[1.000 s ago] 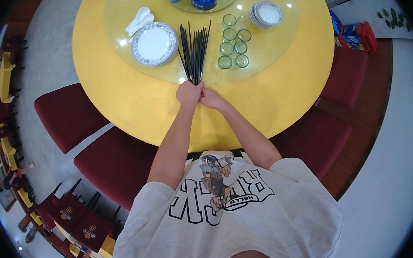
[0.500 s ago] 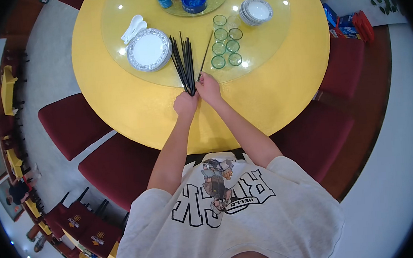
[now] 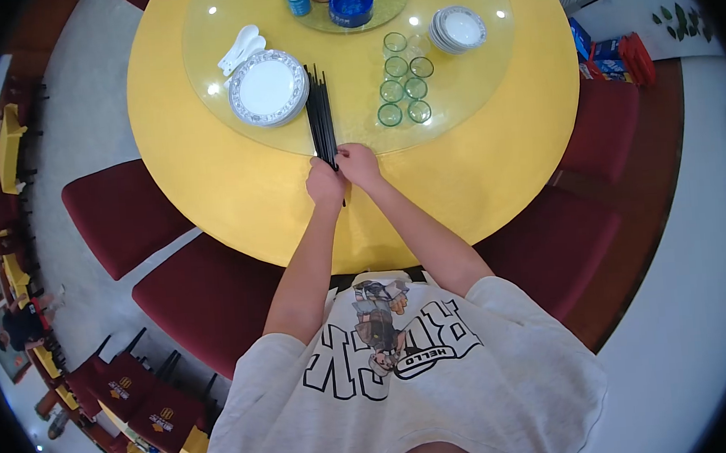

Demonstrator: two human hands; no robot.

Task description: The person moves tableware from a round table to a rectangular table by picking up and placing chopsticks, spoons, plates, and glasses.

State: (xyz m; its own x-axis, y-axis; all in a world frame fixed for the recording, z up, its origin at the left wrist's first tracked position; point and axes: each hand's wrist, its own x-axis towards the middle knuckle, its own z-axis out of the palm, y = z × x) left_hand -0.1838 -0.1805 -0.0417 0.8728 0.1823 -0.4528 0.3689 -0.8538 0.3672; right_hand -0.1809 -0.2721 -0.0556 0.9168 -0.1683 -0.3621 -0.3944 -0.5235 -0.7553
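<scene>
My left hand [image 3: 325, 184] is closed around the lower end of a bundle of black chopsticks [image 3: 320, 116], whose tips point away from me over the glass turntable. Right beside it, my right hand [image 3: 360, 166] has its thumb and fingers pinched at the bundle's right side, on a chopstick there. One chopstick end [image 3: 344, 202] sticks out below the hands, toward me. The fingertips of both hands are partly hidden. A stack of patterned white plates [image 3: 267, 88] stands just left of the chopstick tips.
On the turntable [image 3: 488, 83] are white spoons [image 3: 243, 48], several green-rimmed glasses [image 3: 393, 90], a stack of bowls [image 3: 459, 29], a blue ashtray [image 3: 351, 5] and a small blue jar [image 3: 298, 1]. Dark red chairs [image 3: 131, 213] surround the yellow round table [image 3: 461, 186].
My right hand has moved left against the bundle. The single chopstick it held apart now lies along the others, and one end protrudes below. The bundle's fanned tips have drawn closer together.
</scene>
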